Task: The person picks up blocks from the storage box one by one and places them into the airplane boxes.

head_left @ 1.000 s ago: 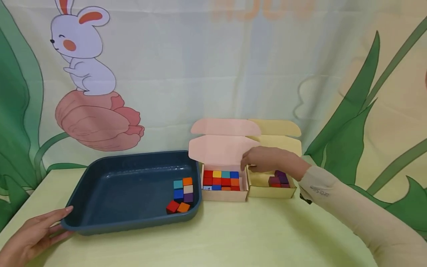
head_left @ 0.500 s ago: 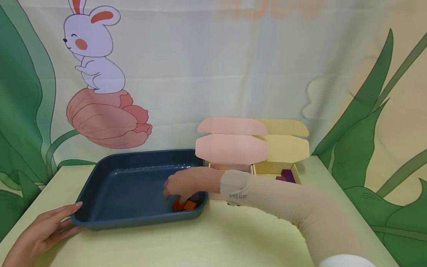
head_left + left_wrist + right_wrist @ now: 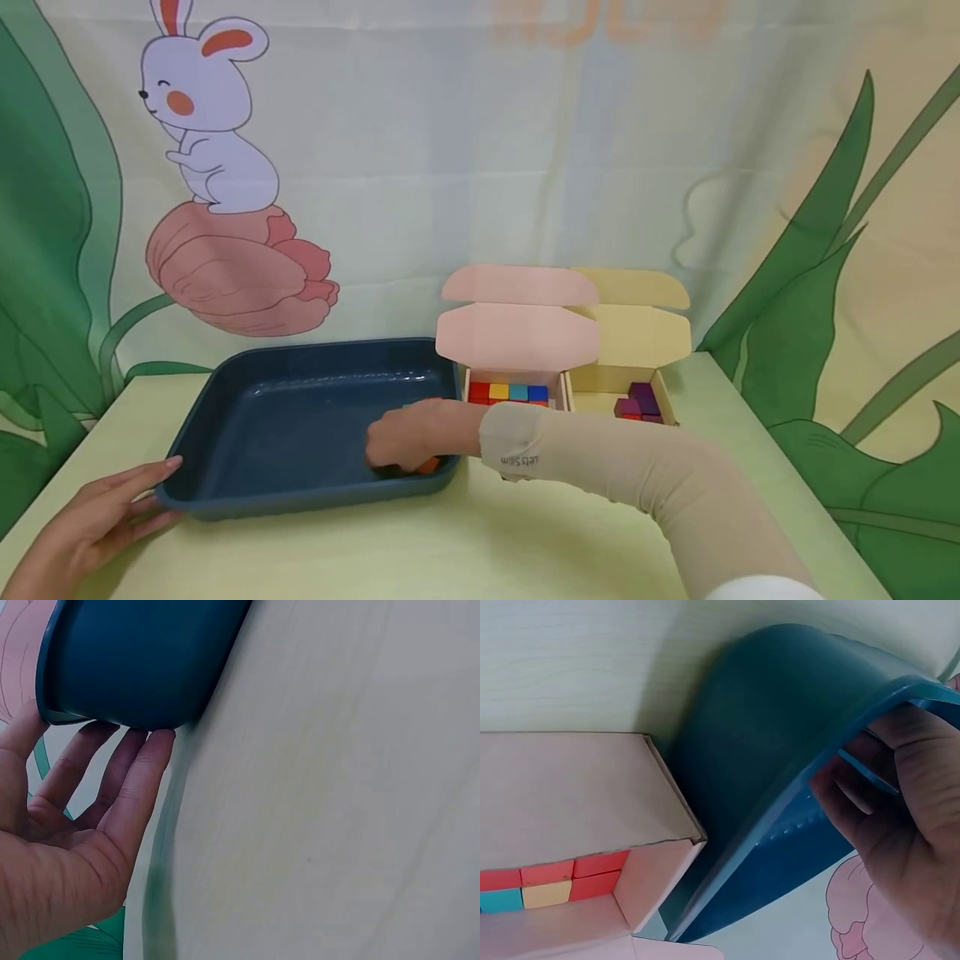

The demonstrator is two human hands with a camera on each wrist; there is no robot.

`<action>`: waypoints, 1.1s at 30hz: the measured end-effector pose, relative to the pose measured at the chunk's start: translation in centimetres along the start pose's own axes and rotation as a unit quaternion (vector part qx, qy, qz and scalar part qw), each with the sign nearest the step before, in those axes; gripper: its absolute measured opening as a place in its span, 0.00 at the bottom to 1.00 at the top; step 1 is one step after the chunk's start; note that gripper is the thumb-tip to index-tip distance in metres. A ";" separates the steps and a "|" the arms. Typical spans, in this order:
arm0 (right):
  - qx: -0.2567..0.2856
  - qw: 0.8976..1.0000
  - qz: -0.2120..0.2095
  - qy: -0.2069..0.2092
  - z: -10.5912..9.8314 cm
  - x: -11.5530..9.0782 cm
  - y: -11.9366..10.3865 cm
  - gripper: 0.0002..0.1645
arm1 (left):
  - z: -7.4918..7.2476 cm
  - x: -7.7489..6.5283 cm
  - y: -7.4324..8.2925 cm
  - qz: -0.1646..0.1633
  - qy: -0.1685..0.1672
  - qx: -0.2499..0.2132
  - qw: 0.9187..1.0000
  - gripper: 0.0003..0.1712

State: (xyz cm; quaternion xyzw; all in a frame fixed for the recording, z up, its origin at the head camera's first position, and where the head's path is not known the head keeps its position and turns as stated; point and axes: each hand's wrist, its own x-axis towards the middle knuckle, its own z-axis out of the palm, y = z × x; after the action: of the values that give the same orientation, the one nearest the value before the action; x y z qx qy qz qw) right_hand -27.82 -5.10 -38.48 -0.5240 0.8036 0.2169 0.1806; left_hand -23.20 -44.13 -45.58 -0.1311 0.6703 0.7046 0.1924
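Observation:
A dark blue tray (image 3: pixel 300 496) lies on the table at left. My left hand (image 3: pixel 101 517) holds its front left corner, thumb at the rim and fingers against the outer wall, as the left wrist view (image 3: pixel 82 840) also shows. My right hand (image 3: pixel 412 433) is down inside the tray's right end, over the coloured cubes there. An orange cube (image 3: pixel 427 465) peeks out beneath it. In the right wrist view the right hand's fingers (image 3: pixel 844 799) bend in past the tray rim (image 3: pixel 780 791); whether they hold a cube is hidden.
Right of the tray stands an open pink box (image 3: pixel 517 333) with rows of coloured cubes (image 3: pixel 498 390), partly covered by my right sleeve. Beside it, an open yellow box (image 3: pixel 600 404) has several purple and red cubes (image 3: pixel 641 402) at its right end. A printed curtain (image 3: pixel 487 167) hangs behind.
My right hand has moved left from above the boxes into the tray and sunk lower over the cubes. My left hand has stayed at the tray's corner.

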 end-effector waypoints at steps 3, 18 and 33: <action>-0.008 1.000 -0.013 0.012 0.0 0.1 0.2 0.07 | -0.1 0.0 -0.1 -0.002 0.002 0.004 1.000 0.11; -0.070 0.992 -0.072 0.071 -1.9 -0.2 0.9 0.19 | -0.1 0.3 -0.2 0.002 -0.002 -0.011 1.000 0.12; 0.013 0.986 0.004 0.167 -1.5 -6.9 5.7 0.22 | 0.0 0.2 -0.2 -0.002 0.000 -0.013 1.000 0.12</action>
State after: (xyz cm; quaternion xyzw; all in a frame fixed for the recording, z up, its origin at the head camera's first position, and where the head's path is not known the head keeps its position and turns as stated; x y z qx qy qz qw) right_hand -30.49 1.41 -32.74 -0.5475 0.8272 0.1163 0.0495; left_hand -23.30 -44.12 -45.83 -0.1343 0.6610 0.7128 0.1922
